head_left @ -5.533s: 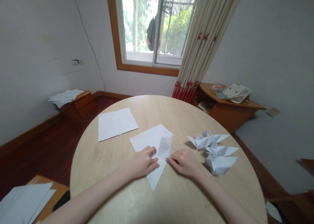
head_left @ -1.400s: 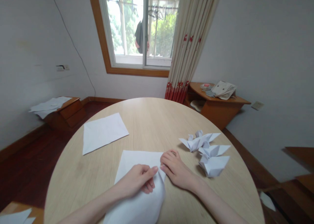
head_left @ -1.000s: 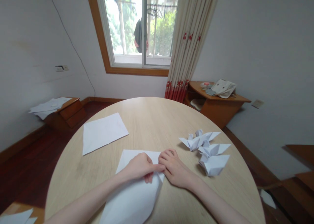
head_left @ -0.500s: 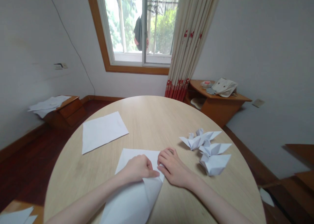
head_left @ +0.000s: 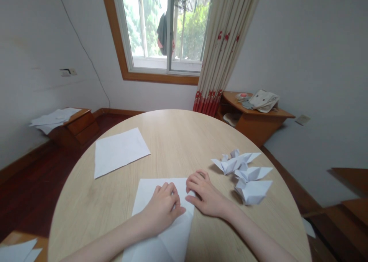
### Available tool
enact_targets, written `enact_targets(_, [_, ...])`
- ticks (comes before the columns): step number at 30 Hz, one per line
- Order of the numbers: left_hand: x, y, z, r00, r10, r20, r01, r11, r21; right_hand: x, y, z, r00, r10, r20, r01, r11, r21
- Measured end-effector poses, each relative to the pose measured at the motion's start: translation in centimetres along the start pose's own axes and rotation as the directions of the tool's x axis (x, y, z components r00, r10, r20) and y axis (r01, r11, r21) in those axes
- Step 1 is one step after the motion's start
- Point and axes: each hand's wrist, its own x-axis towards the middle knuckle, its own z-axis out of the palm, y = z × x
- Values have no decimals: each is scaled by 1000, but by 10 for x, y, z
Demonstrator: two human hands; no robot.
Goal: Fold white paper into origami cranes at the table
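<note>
A white sheet of paper (head_left: 172, 239) with crease lines lies on the table in front of me, its near end cut off by the view's lower edge. On its middle rests my left hand (head_left: 163, 206), fingers curled under and thumb against the paper; the palm side is hidden. My right hand (head_left: 205, 195) is closed at the sheet's upper right edge, thumb and bent fingers on the paper there. Several folded paper figures (head_left: 253, 191) stand to the right of my right hand.
Another white sheet (head_left: 120, 153) lies at the left of the round wooden table (head_left: 178, 131). Papers sit on a low cabinet (head_left: 82, 124) at left and at the lower left corner. A corner shelf (head_left: 253, 124) holding a cloth bag (head_left: 264, 100) stands behind the table's right side.
The flap that my left hand pinched at the right edge now lies flatter, with the creases showing. My left hand has shifted slightly; my right hand stays at the edge.
</note>
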Motion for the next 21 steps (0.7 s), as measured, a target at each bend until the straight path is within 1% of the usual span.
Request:
enact_targets(2, [-3, 3, 5, 998, -58, -18, 58, 998, -11, -2, 1, 1, 1000, -13, -3, 13, 1000, 23])
enact_targets(5, [-6, 6, 12, 994, -100, -40, 98, 994, -38, -3, 2, 2, 1000, -15, -4, 16, 999, 48])
enact_targets(8, [-7, 6, 15, 993, -97, -63, 94, 995, -44, -3, 4, 1, 1000, 1, -13, -1, 998, 65])
enact_targets(14, [-10, 7, 15, 996, -47, -78, 50, 998, 28, -3, 9, -1, 1000, 0, -3, 0, 993, 121])
enact_targets(21, [-8, 8, 19, 984, -133, -115, 130, 991, -39, -5, 12, -2, 1000, 0, 5, 0, 992, 127])
